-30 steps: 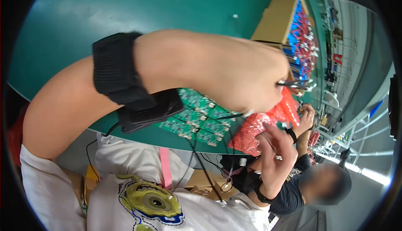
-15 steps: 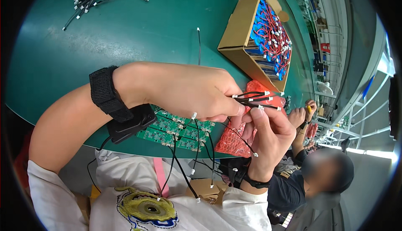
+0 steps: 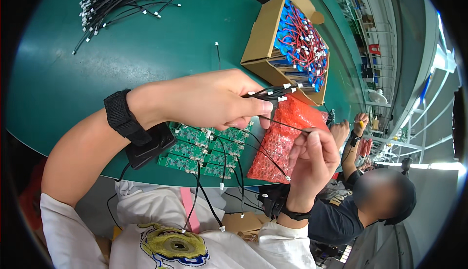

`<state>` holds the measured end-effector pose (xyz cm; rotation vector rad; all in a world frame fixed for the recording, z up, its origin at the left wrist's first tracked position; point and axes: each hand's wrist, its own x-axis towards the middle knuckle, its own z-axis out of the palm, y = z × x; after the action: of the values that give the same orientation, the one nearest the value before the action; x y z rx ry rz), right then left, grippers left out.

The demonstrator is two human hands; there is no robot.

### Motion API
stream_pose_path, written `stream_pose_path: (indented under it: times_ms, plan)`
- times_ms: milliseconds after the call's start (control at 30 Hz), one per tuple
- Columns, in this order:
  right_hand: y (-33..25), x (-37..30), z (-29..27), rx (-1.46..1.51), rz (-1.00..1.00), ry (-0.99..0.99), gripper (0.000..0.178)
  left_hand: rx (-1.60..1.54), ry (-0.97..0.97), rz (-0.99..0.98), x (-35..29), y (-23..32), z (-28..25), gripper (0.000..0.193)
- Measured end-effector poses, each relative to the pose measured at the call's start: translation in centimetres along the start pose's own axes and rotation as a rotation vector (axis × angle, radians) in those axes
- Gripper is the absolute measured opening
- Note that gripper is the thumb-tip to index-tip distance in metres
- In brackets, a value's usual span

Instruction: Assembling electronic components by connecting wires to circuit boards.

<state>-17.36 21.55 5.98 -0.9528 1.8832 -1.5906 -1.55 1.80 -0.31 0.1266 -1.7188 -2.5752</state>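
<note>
My left hand (image 3: 214,98), a black strap around its wrist, is closed around a bundle of thin black cables (image 3: 273,93) with white plug ends. Some ends poke out past the thumb; others hang below the fist toward my shirt. My right hand (image 3: 314,159) pinches one black cable (image 3: 282,122) that runs taut from the left fingers; its tip is hidden in the pinch. Below the left hand, green circuit boards (image 3: 183,149) lie in a panel on the table. A red bubble-wrap packet (image 3: 270,154) lies beside them, partly behind my right hand.
A pile of black cables (image 3: 122,5) lies at the far left of the green table (image 3: 161,54). One cable (image 3: 218,54) lies alone mid-table. An open cardboard box (image 3: 258,44) holds blue parts with red wires. At right, a co-worker's hands (image 3: 341,132) are over the table.
My right hand has moved down and away from the bundled plug ends, and a single cable now stretches between both hands. The view has shifted slightly.
</note>
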Motion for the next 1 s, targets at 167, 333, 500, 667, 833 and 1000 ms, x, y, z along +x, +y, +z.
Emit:
stream_pose_path:
  times_ms: [167, 333, 500, 667, 833, 1000]
  plan:
    - [0.2, 1.0, -1.4, 0.067, -0.102, 0.079, 0.013, 0.073, -0.001, 0.079, 0.1, 0.0, -0.2, 0.035]
    - [0.3, 0.6, -2.2, 0.062, -0.135, 0.087, 0.013, 0.157, 0.101, 0.192, 0.2, -0.4, -0.2, 0.024]
    - [0.5, 0.3, -1.8, 0.131, -0.092, 0.068, 0.016, 0.214, 0.111, 0.152, 0.0, -0.4, -0.1, 0.018]
    - [0.1, -0.2, 1.8, 0.110, 0.099, -0.173, 0.066, 0.201, 0.120, 0.120, -0.3, 0.1, 0.7, 0.017]
    - [0.4, -0.2, 2.8, 0.400, 0.231, -0.238, 0.092, 0.172, 0.148, 0.093, -0.4, 0.3, 0.8, 0.016]
    - [1.0, -0.5, 2.8, 0.541, 0.290, -0.250, 0.063, 0.229, 0.136, 0.120, -0.5, 0.3, 0.9, 0.015]
